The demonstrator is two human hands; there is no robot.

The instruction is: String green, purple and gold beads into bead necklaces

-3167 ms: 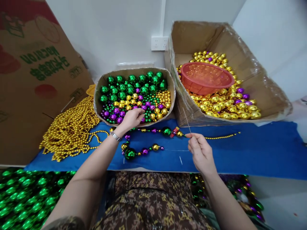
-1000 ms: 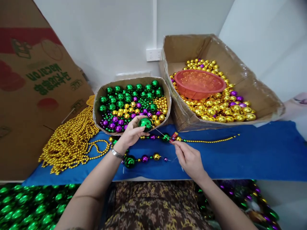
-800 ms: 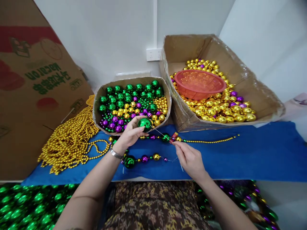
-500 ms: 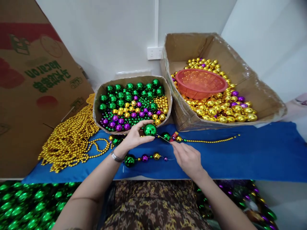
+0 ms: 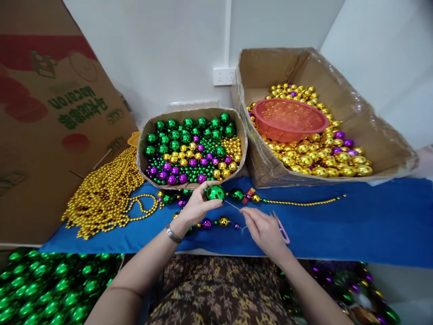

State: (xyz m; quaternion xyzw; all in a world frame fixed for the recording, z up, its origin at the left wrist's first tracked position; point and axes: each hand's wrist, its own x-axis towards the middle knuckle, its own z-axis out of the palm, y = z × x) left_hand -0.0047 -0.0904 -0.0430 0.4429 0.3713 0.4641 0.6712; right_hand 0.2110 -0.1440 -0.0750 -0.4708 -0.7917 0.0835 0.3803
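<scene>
A large shiny green bead (image 5: 215, 192) is pinched between the thumb and fingers of my left hand (image 5: 196, 208). My right hand (image 5: 265, 231) has its fingertips closed on a thin needle (image 5: 233, 206), whose far end meets the green bead's lower right side. Below the hands, a short string of beads with a purple bead (image 5: 206, 224) and a gold bead (image 5: 223, 221) lies on the blue cloth (image 5: 321, 230); a loose thread trails from it near my right hand. Pink-handled scissors (image 5: 283, 231) lie just right of that hand, partly hidden by it.
Behind my hands stands a cut-down carton (image 5: 139, 155) of green, gold and purple beads. A bigger carton (image 5: 379, 117) holds gold beads and a red basket (image 5: 291, 119). Gold bead strands (image 5: 104, 198) are heaped at left. A finished-looking necklace (image 5: 301, 202) stretches rightward.
The needle's tip stays at the green bead, with both hands slightly lower. The pink scissors now show beside my right hand. The whole view has shifted a little.
</scene>
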